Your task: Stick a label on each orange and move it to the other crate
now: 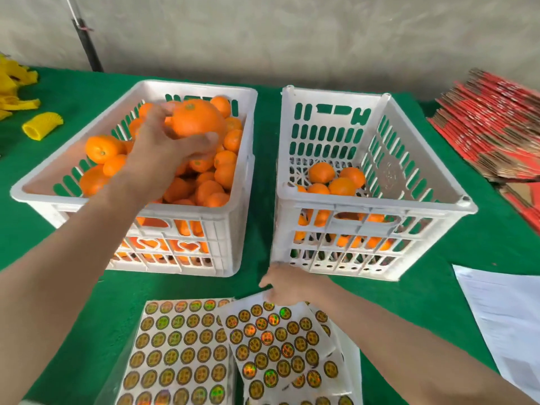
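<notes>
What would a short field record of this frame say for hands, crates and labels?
left hand: grips a large orange above the left crate
right hand: at top edge of the loose label sheet; grip unclear
left crate: holds heaped oranges
right crate: few oranges, at the bottom
held orange's label: none visible
surface: green cloth

I see my left hand (pixel 163 147) gripping an orange (pixel 195 118) at eleven o'clock, right hand (pixel 287 285) touching a sticker sheet (pixel 274 346) at six.
</notes>
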The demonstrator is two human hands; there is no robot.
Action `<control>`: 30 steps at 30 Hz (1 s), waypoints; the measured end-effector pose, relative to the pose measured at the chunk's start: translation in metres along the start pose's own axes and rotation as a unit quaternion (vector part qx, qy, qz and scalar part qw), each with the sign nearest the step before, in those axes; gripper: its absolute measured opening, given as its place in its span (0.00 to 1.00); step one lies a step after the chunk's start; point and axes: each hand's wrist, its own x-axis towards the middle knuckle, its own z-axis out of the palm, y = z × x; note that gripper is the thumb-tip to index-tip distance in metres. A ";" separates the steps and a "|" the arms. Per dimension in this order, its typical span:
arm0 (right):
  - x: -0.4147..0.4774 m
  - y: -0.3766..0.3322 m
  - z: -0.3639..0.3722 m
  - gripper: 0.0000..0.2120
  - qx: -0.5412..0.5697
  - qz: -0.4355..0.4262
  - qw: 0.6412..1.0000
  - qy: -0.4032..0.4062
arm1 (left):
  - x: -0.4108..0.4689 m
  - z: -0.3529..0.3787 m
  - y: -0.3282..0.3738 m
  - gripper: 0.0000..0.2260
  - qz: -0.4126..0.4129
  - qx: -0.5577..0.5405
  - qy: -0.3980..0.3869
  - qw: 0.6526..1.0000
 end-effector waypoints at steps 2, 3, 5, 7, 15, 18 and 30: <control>0.003 -0.001 0.007 0.14 0.005 -0.004 1.000 0.026 | -0.028 0.010 0.007 0.34 -0.009 -0.002 -0.040 0.999; 0.004 -0.002 0.010 0.13 0.015 -0.006 0.999 0.036 | -0.042 0.013 0.009 0.32 -0.016 0.006 -0.063 0.998; 0.004 -0.001 0.013 0.11 0.045 -0.003 0.997 0.057 | -0.073 0.022 0.010 0.27 -0.028 0.032 -0.128 0.991; 0.002 0.003 0.015 0.10 0.064 -0.008 0.995 0.075 | -0.098 0.032 0.003 0.23 -0.046 0.050 -0.175 0.982; -0.008 -0.001 0.015 0.13 0.050 -0.012 0.994 0.094 | -0.128 0.054 -0.047 0.36 -0.232 -0.003 -0.164 0.959; -0.015 -0.003 0.012 0.10 0.093 -0.004 0.989 0.112 | -0.132 0.054 -0.062 0.30 -0.257 0.024 -0.150 0.954; -0.064 0.015 -0.034 0.11 0.239 -0.043 0.956 0.163 | -0.115 0.070 -0.075 0.39 -0.293 0.057 -0.358 0.885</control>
